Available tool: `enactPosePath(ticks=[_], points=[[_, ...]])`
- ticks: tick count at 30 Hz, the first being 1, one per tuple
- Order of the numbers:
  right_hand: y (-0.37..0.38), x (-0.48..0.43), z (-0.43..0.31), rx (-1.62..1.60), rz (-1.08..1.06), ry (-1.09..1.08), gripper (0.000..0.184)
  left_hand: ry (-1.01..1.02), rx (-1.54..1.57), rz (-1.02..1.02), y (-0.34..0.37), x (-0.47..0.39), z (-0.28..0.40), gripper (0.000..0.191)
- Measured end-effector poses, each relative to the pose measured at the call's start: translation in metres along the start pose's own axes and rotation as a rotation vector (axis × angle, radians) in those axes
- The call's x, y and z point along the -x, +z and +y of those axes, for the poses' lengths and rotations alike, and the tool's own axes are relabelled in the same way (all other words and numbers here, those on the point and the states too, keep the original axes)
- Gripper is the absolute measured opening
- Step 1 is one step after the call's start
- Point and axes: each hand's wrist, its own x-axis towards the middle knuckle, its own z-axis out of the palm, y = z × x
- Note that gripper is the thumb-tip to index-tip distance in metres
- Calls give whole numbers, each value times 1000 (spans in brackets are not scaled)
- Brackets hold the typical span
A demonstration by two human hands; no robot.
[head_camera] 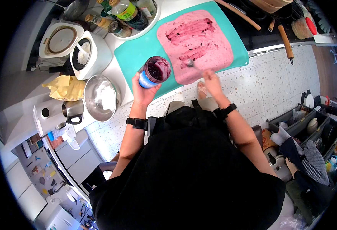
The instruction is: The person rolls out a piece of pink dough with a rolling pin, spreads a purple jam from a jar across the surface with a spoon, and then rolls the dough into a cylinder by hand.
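Observation:
My left hand [145, 93] holds a glass jar [148, 80] with a blue label, tilted so that dark purple jam [156, 71] shows inside its mouth. In my right hand [213, 83] is the handle of a spoon [191, 63], its bowl blurred against a flat sheet of pink dough [200, 54]. Streaks of the purple jam, with small dark lumps, run across the dough's far and middle parts. The dough lies on a teal mat [139, 54] on the counter, and its near edge reaches close to the mat's front edge.
Left of the mat stand a steel bowl [100, 99], a rice cooker [98, 56] with its lid up, and a yellow cloth-like item [66, 87]. A round tray [154, 21] of bottles sits behind. To the right, a wooden rolling pin [239, 14] and a wooden handle [286, 43] lie by the black cooktop [249, 38].

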Motion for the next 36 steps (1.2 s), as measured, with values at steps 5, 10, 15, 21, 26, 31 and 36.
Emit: enactPosePath(ticks=[5, 10, 15, 21, 26, 31, 36], points=[[-85, -26, 3, 258, 344, 127, 27, 14, -43, -4, 8, 6, 4, 49], [-97, 20, -104, -57, 114, -171, 16, 13, -55, -106, 13, -1, 9, 66], [-73, 51, -195, 217, 8, -754, 8, 36, -232, -240, 42, 0, 17, 71], [-66, 50, -215, 679, -84, -764, 13, 61, -280, -253, 46, -3, 15, 78], [-76, 41, -204, 313, -221, -746, 11, 69, -191, -205, 39, -9, 11, 70], [-73, -3, -163, -439, -580, -53, 11, 63, -134, 6, 19, -17, -1, 56], [-65, -57, -137, -603, -309, 126, 10, 108, -1, 138, 6, -18, -4, 46]])
